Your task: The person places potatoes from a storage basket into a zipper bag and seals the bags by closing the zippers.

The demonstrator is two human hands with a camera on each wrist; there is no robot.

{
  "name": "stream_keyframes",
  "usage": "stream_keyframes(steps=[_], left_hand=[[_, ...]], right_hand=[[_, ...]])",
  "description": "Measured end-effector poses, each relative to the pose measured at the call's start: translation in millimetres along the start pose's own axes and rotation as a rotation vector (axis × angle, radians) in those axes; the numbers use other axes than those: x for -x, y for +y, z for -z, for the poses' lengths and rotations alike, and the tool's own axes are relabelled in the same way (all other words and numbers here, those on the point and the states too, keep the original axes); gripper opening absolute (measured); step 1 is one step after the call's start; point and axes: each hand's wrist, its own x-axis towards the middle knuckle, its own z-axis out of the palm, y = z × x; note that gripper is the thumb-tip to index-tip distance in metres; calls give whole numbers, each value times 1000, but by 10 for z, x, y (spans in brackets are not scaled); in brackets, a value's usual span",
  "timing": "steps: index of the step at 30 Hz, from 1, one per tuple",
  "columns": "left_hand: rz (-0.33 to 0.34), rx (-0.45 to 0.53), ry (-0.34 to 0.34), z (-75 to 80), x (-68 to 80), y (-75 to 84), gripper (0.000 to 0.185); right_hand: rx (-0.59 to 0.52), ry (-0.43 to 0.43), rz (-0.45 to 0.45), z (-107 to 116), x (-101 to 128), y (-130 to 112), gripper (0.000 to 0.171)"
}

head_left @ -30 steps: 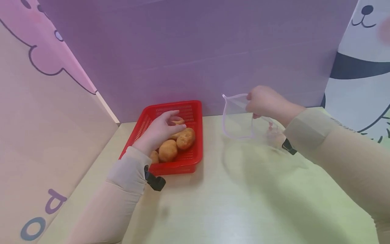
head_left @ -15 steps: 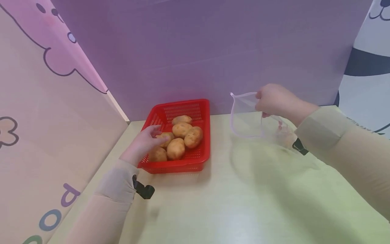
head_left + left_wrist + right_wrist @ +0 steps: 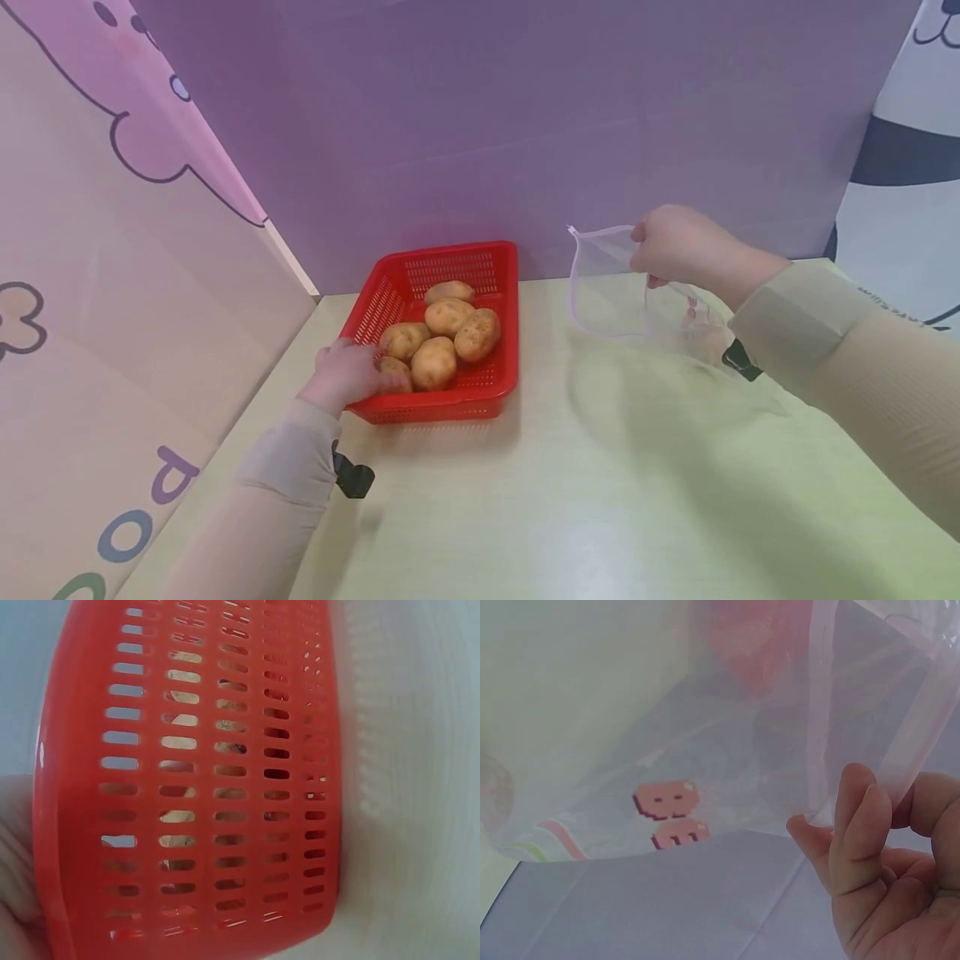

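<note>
A red plastic basket holds several potatoes. My left hand reaches over its near left rim, with blurred fingers at the nearest-left potato. In the left wrist view, part of that hand shows beyond the basket wall, which hides its fingertips. To the right, my right hand pinches the rim of a clear zipper bag, whose mouth hangs open towards the basket. In the right wrist view, thumb and fingers grip the bag's pale pink strip. A brownish rounded shape shows faintly through the bag.
The pale table runs up to a purple wall panel behind the basket and bag. A printed side panel stands at the left, and another with a panda-like print at the right.
My left hand has drawn back from above the middle of the basket to its near left corner and lowered to the potato there. The right hand keeps its hold on the bag.
</note>
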Motion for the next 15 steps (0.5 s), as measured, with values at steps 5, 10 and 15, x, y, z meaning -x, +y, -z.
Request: stream_keyframes(steps=[5,10,15], left_hand=[[32,20,-53,32,-3,39,63],[69,16,-103,65,-26,74,52],[50,-107,-122,78,-63,92,55]], right_hand=[[-1,1,-5,-2,-6,2,47],[-11,-8,-10,0,-14,7,49],[-8,-13,-12,-3,-15,7,49]])
